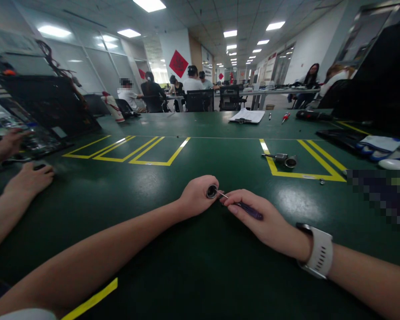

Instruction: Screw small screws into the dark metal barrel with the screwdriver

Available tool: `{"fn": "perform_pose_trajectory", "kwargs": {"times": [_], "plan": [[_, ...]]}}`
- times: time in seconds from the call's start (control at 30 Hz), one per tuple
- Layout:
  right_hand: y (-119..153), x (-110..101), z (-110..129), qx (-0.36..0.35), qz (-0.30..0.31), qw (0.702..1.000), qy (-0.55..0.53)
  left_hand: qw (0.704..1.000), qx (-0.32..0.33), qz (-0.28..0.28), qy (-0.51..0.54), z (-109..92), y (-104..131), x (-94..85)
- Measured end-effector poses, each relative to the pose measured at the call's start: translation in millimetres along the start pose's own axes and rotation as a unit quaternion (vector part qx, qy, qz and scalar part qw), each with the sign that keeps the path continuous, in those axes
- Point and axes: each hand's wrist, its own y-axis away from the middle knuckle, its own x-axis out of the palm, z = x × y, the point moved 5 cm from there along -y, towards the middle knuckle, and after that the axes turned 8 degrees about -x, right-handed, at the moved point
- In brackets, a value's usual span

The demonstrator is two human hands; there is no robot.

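Note:
My left hand (197,198) is closed round a small round metal part (211,191), whose dark hollow end faces me. Between the fingers of my right hand (258,218) is a screwdriver (250,210) with a dark purple handle. Its thin shaft points left and its tip reaches the rim of the hollow part; whether it touches inside I cannot tell. Both hands are just above the green table. Beyond my right hand lies a metal assembly (283,159) with a thin shaft and a round open end. A small metal piece (322,181) rests to its right.
Yellow tape (150,163) marks bays on the green table (146,191). At the back are a clipboard with papers (247,116), a red-handled tool (286,117) and a dark power tool (313,115). Another person's hand (30,180) is at the left, near dark equipment (50,106). Cloth gloves (383,146) lie right.

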Motion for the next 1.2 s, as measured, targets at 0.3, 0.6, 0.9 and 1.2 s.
{"fn": "perform_pose_trajectory", "kwargs": {"times": [0.3, 0.6, 0.9, 1.2], "plan": [[-2.2, -7.1, 0.3, 0.039, 0.018, 0.997, -0.062, 0.999, 0.038, 0.023, -0.015, -7.1, 1.7, 0.5], [0.3, -6.4, -9.6, 0.098, 0.002, 0.984, -0.151, 0.999, 0.039, 0.005, 0.010, -3.6, 0.7, -0.7], [-1.3, -4.7, -23.8, 0.159, -0.050, 0.933, -0.320, 0.998, 0.063, -0.007, 0.029, -4.9, 1.0, -1.1], [0.4, -4.6, -19.2, 0.138, -0.017, 0.964, -0.225, 0.998, 0.053, 0.000, -0.039, -7.2, 1.7, -1.2]]}}
